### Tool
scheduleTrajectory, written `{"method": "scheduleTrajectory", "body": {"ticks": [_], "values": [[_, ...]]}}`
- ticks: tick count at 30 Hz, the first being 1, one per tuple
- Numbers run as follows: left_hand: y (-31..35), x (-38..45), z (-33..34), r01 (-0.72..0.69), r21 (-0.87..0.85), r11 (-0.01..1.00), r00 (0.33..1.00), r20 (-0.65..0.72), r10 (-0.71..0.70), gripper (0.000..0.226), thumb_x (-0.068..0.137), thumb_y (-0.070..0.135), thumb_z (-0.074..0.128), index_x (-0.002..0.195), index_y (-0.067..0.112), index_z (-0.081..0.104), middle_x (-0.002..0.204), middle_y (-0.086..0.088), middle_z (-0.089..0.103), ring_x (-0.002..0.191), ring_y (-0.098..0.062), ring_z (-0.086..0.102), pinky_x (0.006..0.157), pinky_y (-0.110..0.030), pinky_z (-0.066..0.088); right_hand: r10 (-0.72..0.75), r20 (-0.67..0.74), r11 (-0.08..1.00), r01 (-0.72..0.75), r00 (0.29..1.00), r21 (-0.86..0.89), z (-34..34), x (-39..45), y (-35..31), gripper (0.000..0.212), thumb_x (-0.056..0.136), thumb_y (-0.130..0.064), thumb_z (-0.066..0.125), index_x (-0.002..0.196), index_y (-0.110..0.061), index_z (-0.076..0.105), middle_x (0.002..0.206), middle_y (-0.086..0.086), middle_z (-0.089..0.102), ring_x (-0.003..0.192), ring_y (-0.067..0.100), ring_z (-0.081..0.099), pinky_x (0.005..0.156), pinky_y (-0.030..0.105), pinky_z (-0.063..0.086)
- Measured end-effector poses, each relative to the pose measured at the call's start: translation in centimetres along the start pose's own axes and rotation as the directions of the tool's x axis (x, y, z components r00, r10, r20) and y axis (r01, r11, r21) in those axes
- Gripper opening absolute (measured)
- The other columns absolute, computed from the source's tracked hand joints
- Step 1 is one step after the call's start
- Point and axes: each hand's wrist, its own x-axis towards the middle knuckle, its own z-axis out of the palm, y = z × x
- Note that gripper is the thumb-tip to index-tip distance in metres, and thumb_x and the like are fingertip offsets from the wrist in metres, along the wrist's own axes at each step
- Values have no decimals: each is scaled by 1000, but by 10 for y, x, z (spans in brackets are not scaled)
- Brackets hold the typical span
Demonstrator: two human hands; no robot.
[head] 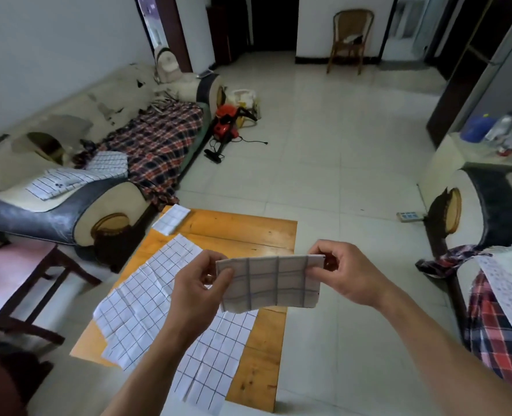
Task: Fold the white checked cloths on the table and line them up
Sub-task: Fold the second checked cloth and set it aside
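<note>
Furthest left of the grip, beyond the table edge, stands a worn sofa (69, 175) with more checked fabric lying on its seat. Nearer, below and left of the hands, two unfolded checked cloths (147, 292) lie flat and overlapping on the wooden table (248, 235) — how much one covers the other is hard to judge under the forearms. A small folded cloth (170, 219) sits at the table's far left corner, well ahead of the grip and to its left.

The left hand (200, 283) pinches the left end of the folded checked cloth (271, 283), thumb in front and fingers curled behind. That cloth hangs in the air between both hands, its long axis running left to right, top edge taut, lower edge sagging free above the table. The right hand (347, 271) pinches the opposite top corner, fingers curled tight.

If this piece is to join the one at the far corner, it must travel forward and left, so the left hand is the nearer one; its long axis probably wants turning to match.

Bare wood shows ahead of and under the right hand, and pale floor tiles (353, 175) stretch beyond.
</note>
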Motion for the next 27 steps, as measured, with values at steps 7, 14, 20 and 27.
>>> {"method": "scheduleTrajectory", "body": {"ticks": [7,14,20,27], "values": [[54,26,106,-28,140,990,1000,-8,29,13,92,13,68,88,24,63,88,12,67,83,-14,64,65,-28,57,-39,10,998,40,999,-55,-101,-8,49,15,88,-14,69,78,-22,61,71,-1,61,63,10,50,60,27,43],[86,71,182,-119,154,981,990,92,105,17,91,8,69,86,22,62,86,9,66,79,-14,62,62,-21,52,-38,-62,998,35,997,-51,-186,2,90,13,86,-16,72,78,-21,63,72,2,63,62,12,52,60,27,45],[81,146,222,-169,192,967,979,147,142,14,92,14,68,89,26,61,87,15,64,81,-13,62,63,-23,53,7,-56,992,-14,998,-125,-224,56,127,15,87,-14,71,77,-20,62,69,2,61,57,5,47,57,23,40],[61,260,258,-229,250,941,971,131,201,13,91,14,67,89,24,60,80,14,62,78,-11,59,63,-21,49,-24,-41,930,7,999,-368,-279,164,138,14,86,-17,69,77,-23,60,70,-8,61,63,9,54,58,20,41]]}}
